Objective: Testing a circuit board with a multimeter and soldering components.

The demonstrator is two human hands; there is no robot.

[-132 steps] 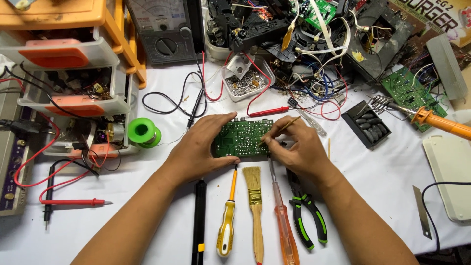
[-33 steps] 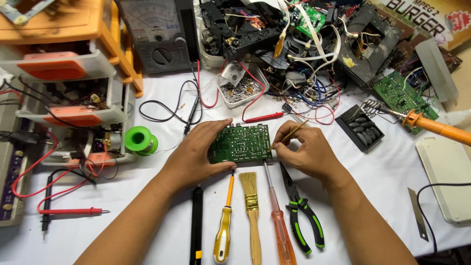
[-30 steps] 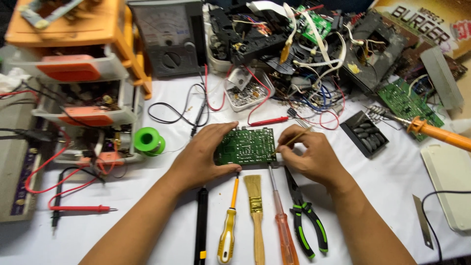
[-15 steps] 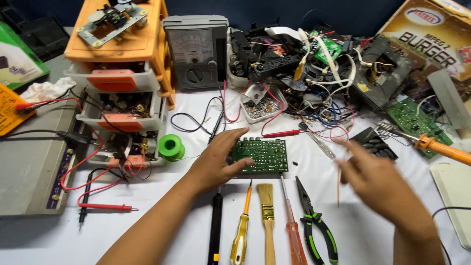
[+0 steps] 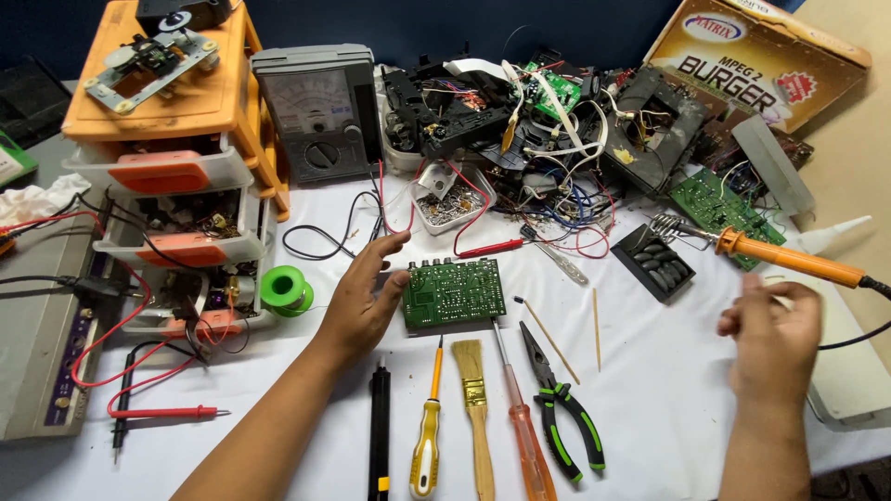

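Note:
A green circuit board (image 5: 453,292) lies flat on the white table (image 5: 668,390). My left hand (image 5: 364,299) rests at the board's left edge, fingers spread and raised, gripping nothing. My right hand (image 5: 770,327) hovers far to the right, fingers loosely curled and empty, just below the handle of an orange soldering iron (image 5: 789,263) that sits on its coil stand. Two thin wooden sticks (image 5: 549,327) lie loose on the table to the right of the board.
In front of the board lie a black pen-like tool (image 5: 379,436), a yellow screwdriver (image 5: 428,436), a brush (image 5: 476,408), an orange screwdriver (image 5: 522,427) and green-handled pliers (image 5: 557,408). A solder spool (image 5: 283,288), drawer unit (image 5: 176,176), analog meter (image 5: 317,111) and a heap of wired parts (image 5: 557,130) stand behind.
My right hand has left the board and swung right to the soldering iron, letting go of the thin stick. My left hand has stayed at the board. The view has tilted up.

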